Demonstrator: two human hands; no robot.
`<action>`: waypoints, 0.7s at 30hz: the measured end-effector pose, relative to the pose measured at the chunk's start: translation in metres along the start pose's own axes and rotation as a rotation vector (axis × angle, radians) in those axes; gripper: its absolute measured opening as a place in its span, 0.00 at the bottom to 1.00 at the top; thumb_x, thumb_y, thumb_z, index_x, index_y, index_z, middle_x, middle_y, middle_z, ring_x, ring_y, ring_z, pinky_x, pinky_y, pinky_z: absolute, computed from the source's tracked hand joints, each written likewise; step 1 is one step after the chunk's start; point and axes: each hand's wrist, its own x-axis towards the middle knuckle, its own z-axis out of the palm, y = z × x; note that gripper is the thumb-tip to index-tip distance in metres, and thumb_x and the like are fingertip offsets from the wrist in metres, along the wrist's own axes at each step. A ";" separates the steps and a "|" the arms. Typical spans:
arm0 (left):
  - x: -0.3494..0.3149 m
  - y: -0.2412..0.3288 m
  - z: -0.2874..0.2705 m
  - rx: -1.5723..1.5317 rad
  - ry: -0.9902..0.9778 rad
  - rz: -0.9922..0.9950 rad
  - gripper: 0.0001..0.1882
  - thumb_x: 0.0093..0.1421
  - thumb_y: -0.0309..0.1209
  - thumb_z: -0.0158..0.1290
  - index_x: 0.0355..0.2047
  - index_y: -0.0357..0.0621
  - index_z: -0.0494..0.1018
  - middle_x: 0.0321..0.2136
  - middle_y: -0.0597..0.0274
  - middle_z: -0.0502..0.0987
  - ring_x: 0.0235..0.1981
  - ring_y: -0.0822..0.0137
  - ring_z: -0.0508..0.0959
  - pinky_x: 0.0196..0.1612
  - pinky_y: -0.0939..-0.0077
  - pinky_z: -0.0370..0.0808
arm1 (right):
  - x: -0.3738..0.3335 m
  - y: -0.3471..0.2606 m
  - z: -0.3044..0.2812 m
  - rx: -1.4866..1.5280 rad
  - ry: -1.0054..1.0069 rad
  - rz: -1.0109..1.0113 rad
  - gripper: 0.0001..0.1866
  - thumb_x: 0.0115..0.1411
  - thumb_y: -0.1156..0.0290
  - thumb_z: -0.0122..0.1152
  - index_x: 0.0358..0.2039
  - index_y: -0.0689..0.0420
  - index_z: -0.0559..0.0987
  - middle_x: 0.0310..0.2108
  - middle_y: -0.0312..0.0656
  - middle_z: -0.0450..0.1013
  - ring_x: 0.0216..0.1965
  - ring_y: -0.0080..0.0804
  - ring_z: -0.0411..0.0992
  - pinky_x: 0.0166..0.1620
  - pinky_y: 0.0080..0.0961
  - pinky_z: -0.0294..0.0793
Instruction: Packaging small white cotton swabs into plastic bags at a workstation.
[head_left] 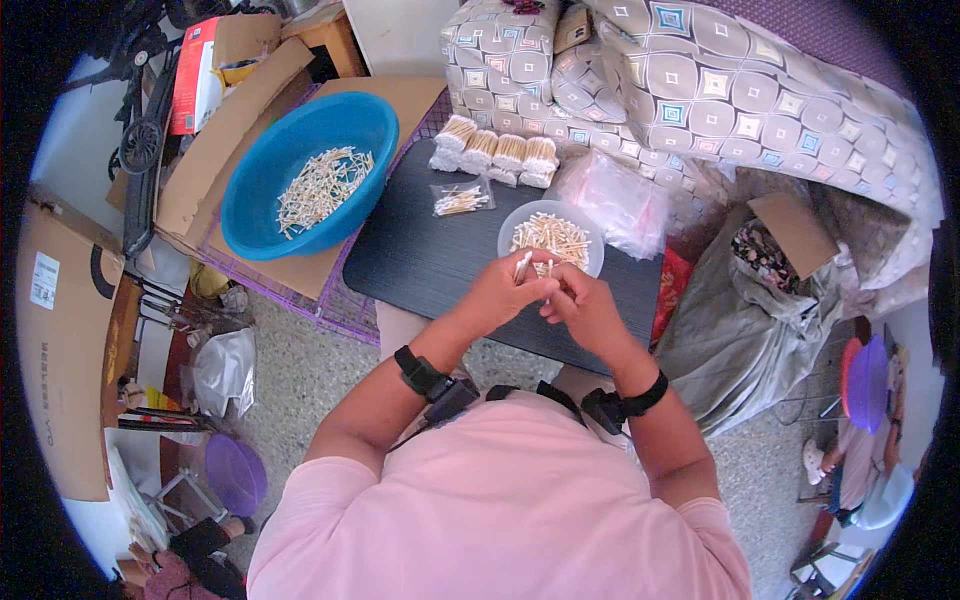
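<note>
Over the near edge of a whitish bowl full of loose cotton swabs, my two hands meet. My left hand is closed on a few cotton swabs, whose tips stick up past the fingers. Just beside it, my right hand has its fingers bent in a pinch; what they hold, if anything, is hidden. Behind the bowl, a row of bundled swabs stands on the dark tabletop. A small clear packet of swabs lies left of the bowl.
To the left, a large blue basin holds many loose swabs on a cardboard sheet. Clear plastic bags lie right of the bowl. A patterned sofa borders the far side, and a grey-green cloth drapes at right.
</note>
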 end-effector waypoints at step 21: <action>0.018 -0.022 -0.035 -0.112 0.361 0.200 0.16 0.71 0.39 0.40 0.37 0.44 0.75 0.26 0.72 0.71 0.23 0.80 0.67 0.26 0.84 0.65 | 0.020 0.017 -0.038 -0.438 0.264 -0.266 0.09 0.54 0.74 0.63 0.36 0.58 0.78 0.35 0.46 0.76 0.36 0.43 0.75 0.38 0.31 0.75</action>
